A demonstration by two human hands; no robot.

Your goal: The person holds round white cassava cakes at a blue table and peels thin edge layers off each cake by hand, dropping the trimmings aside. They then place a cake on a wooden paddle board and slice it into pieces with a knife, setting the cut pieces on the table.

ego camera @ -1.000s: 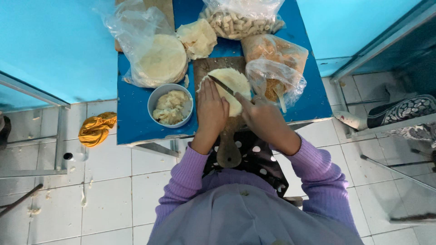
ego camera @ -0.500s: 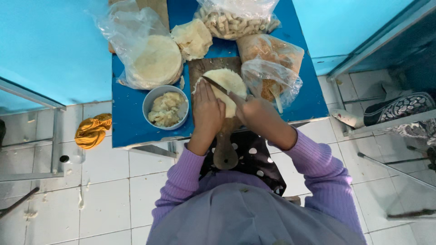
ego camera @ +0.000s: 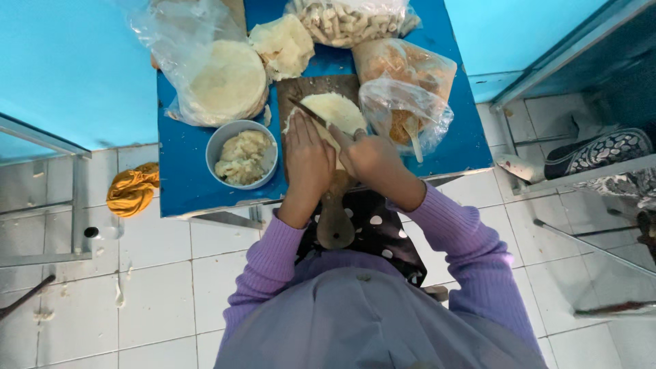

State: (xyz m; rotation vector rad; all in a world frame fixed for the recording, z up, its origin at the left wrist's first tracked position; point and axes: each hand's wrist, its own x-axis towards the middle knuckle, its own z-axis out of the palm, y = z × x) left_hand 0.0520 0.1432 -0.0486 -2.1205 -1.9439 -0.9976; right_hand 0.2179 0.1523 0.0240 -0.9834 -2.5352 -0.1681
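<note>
Hands as before: left hand (ego camera: 309,158) flat on wrapper (ego camera: 333,113), right hand (ego camera: 369,158) gripping knife (ego camera: 309,113).

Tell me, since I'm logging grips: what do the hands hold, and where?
The right hand holds a knife at its handle end; the left hand lies flat on the pale wrapper, pressing rather than gripping.

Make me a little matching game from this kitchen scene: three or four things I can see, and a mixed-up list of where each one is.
Things:
1. grey bowl
2. orange cloth
3. knife
4. round wrappers in a clear bag

Places:
A. on the tiled floor, left of the blue table
B. in the right hand, over the wooden board
C. far left part of the table
D. just left of the left hand

Pairs: 1-D, 2-A, 3-B, 4-C
</note>
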